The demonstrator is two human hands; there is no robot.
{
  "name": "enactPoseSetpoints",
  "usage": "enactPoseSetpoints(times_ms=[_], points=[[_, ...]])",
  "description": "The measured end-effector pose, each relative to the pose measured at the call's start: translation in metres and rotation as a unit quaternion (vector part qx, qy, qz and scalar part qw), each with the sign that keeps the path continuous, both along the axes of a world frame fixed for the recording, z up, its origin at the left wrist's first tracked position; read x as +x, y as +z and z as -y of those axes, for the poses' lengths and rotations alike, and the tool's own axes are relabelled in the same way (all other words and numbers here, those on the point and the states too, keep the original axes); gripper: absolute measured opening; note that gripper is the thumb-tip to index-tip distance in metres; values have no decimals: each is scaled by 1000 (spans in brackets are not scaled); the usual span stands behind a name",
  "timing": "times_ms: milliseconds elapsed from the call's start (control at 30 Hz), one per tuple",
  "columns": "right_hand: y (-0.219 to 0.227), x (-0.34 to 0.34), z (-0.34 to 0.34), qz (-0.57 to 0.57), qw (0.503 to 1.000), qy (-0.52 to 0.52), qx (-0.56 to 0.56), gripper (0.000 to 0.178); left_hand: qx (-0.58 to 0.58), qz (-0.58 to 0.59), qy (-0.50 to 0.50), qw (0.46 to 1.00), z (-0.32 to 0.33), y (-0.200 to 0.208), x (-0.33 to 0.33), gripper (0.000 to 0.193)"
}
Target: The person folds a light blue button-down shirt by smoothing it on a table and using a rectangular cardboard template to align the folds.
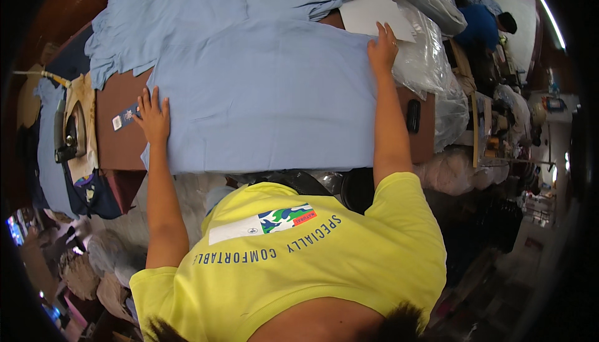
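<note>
A light blue garment (268,92) lies spread nearly flat across the brown table, its lower edge reaching the table's near side. My left hand (153,117) rests with fingers spread on its left edge, partly over a dark blue tag (126,117) with a white label. At the garment's upper right corner lies my right hand (383,49), fingers stretched out, beside white paper sheets (379,14). Neither hand grips anything. Behind the flat garment, a second heap of light blue cloth (181,14) lies loosely crumpled.
An iron (73,131) stands on a scorched cloth at the left. Clear plastic bags (424,55) lie along the table's right side, near a small black object (413,116) on the brown tabletop (115,145). A person in blue (479,28) is at the far right.
</note>
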State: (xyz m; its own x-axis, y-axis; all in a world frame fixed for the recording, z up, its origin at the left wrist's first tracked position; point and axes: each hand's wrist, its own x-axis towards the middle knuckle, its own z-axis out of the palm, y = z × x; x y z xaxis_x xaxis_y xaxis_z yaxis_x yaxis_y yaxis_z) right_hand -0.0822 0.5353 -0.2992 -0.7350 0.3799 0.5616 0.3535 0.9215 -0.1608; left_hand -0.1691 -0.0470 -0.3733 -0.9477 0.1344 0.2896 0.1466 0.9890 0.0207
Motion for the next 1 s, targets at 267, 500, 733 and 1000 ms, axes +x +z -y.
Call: enactPoseSetpoints(times_ms=[267,500,733,1000], points=[[-23,-8,-66,279,958,-31,50,46,32,29,6,999,11,1,4,47],[-1,18,-81,256,958,-54,122,30,53,-59,25,997,20,30,69,48],[65,-5,-83,31,957,-168,233,28,28,48,9,998,58,6,93,48],[160,-12,138,-257,928,268,-42,32,101,17,3,995,69,14,67,38]])
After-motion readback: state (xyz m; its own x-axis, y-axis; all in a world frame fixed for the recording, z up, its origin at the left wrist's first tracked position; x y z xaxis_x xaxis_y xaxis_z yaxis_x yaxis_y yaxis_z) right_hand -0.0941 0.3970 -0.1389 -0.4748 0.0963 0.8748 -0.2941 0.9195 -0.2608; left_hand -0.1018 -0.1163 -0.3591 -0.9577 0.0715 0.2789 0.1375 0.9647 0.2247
